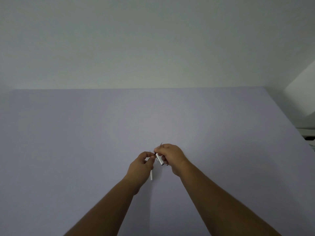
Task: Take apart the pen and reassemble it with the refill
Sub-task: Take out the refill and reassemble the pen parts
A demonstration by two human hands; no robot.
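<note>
Both hands meet above the middle of a lavender table (85, 133). My left hand (142, 165) pinches a thin white tube, the refill (151, 175), whose lower end sticks out below the fist and whose dark tip shows at the fingertips. My right hand (172, 158) grips a white pen barrel (159, 160) with a silver end, tilted down to the right. A thin dark point pokes up above the right fingers. The two pieces nearly touch between the fingertips; the joint itself is hidden by fingers.
A pale wall rises behind the table's far edge. At the right edge stand a white box-like object (301, 99) and some dark and white items (309, 137) beside the table.
</note>
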